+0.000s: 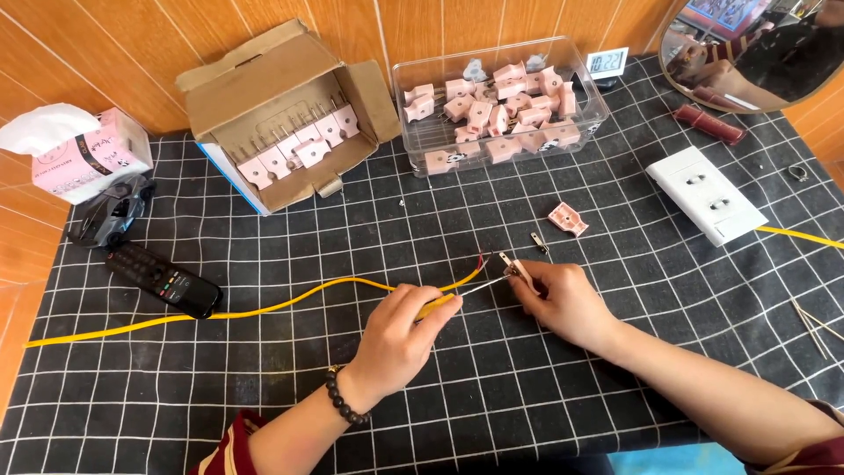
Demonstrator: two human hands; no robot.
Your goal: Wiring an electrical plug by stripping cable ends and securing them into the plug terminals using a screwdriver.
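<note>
- A table covered by a black cloth with a white grid spreads out on every side of the grip.
- Beyond the grip, at the far table edge, rises a wall of orange wood-look panels with pale seams.
- Up and to the right of it, a round mirror leans.
- Even, soft light; faint shadows.

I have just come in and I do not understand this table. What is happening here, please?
A person is working on a yellow cable that lies across a black checked cloth. The left hand holds a yellow-handled screwdriver, its tip at a small metal plug prong pinched in the right hand. One pink plug part lies loose nearby. Behind are a clear tub and a cardboard box, both with pink plugs.
</note>
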